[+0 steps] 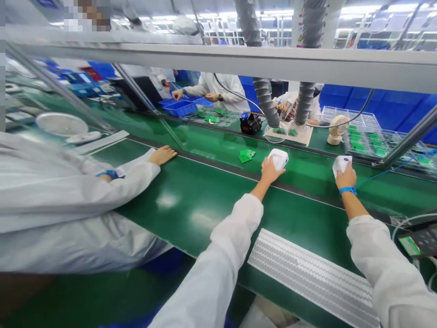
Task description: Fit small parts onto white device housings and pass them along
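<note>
My left hand (269, 171) is closed around a small white plastic housing (280, 157) with rounded corners, held over the green conveyor belt (211, 148). Farther right, my right hand (346, 176), with a blue band at the wrist, grips a second white housing (341, 163) that shows a dark round spot. A few green circuit boards (246, 156) lie on the belt to the left of my left hand. On the worktop (191, 196) between my forearms rests a grey-white sheet with wavy rows (307, 273).
At my left, a co-worker's hand (164, 155) reaches to the belt's edge. Two grey ducts (264, 100) hang beyond the belt. A small fan (337, 130) stands near clear trays of green boards (367, 139). A metal beam (218, 61) crosses above; a device with cables (421, 241) sits right.
</note>
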Demonstrator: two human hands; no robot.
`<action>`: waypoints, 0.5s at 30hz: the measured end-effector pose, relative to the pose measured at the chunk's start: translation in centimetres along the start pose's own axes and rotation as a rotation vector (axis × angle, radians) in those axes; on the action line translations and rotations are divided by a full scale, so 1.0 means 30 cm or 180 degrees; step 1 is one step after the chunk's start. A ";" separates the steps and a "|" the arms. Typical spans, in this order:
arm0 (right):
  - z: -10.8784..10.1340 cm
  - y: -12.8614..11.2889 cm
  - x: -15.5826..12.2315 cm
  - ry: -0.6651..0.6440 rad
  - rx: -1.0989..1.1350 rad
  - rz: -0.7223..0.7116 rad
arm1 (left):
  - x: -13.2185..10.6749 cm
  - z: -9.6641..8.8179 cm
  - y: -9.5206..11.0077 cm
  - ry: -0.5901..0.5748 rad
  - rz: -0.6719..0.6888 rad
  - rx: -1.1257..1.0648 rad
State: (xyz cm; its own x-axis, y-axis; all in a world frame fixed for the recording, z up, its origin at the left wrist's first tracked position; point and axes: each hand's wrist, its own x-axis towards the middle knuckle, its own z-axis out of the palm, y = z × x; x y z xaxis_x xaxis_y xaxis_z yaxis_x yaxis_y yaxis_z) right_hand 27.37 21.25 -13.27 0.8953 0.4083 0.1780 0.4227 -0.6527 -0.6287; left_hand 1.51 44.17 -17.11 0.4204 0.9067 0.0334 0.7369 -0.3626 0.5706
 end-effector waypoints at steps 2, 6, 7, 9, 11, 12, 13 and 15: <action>0.022 -0.011 -0.005 -0.0114 -0.0015 -0.0075 | 0.054 -0.005 0.004 0.0014 -0.0085 0.0190; 0.013 -0.019 -0.021 -0.0319 -0.0050 -0.0222 | 0.096 -0.017 -0.010 0.0027 -0.0511 0.0404; -0.002 -0.012 -0.033 -0.0288 -0.0022 -0.0328 | 0.099 -0.024 -0.017 0.0017 -0.0575 0.0371; -0.042 0.013 -0.076 -0.0153 0.0177 -0.0690 | 0.098 -0.040 -0.033 0.0022 -0.0527 0.0303; -0.084 0.049 -0.151 -0.0156 0.0599 -0.0996 | 0.086 -0.058 -0.046 0.0058 -0.0404 0.0246; -0.102 0.069 -0.200 -0.0290 0.0858 -0.1026 | 0.074 -0.068 -0.049 0.0064 -0.0349 0.0220; -0.116 0.088 -0.255 -0.0506 0.1121 -0.0959 | 0.054 -0.077 -0.050 0.0054 -0.0286 0.0192; -0.135 0.121 -0.373 -0.1060 0.1632 -0.0639 | -0.012 -0.093 -0.042 -0.0015 -0.0120 0.0117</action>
State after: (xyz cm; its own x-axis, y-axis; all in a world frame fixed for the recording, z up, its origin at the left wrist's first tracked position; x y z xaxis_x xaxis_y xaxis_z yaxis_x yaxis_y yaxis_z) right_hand 19.47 11.73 -14.49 0.6794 0.7208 0.1371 0.3829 -0.1889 -0.9043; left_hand -1.03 44.90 -15.55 0.3944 0.9189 0.0085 0.7711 -0.3359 0.5409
